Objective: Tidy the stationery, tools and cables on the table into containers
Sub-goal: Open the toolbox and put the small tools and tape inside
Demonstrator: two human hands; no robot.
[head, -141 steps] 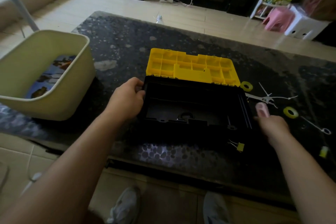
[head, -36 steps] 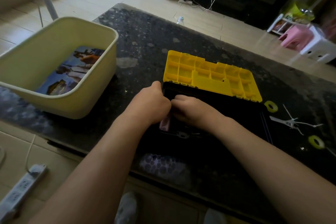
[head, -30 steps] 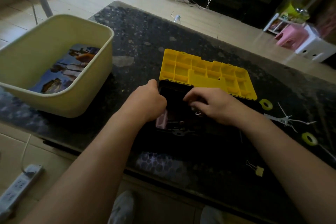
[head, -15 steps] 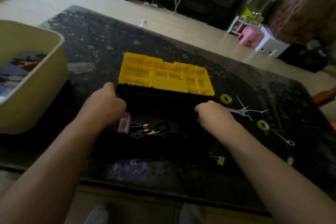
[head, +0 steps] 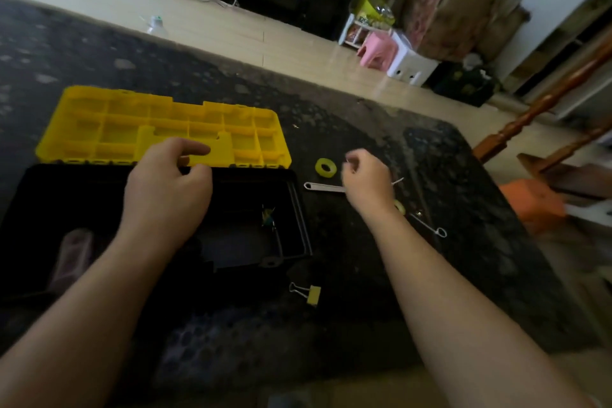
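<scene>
The black toolbox [head: 291, 205] lies open with its yellow compartment lid [head: 109, 129] flat behind it. Inside are a pink item [head: 71, 255] and some small bits [head: 269, 217]. My left hand [head: 169, 189] hovers over the box's back rim, fingers loosely apart, holding nothing. My right hand [head: 364, 180] is curled into a fist just right of the box, over a metal tool [head: 323, 187]; thin white cable tie ends stick out of the fist. Nearby lie a yellow tape roll [head: 326, 168], a second roll [head: 400, 207] half hidden by my wrist, a looped tie [head: 429, 227] and a yellow binder clip [head: 309, 293].
The dark stone table [head: 447, 268] ends close on the right, where an orange stool [head: 530, 205] and a wooden rail [head: 543, 103] stand. A pink stool [head: 377, 50] and a white box are on the floor beyond the far edge.
The view has swung right and the cream bin has left the frame. My right hand left the box's right rim and closed over the ties and tool. My left hand shifted to the back rim.
</scene>
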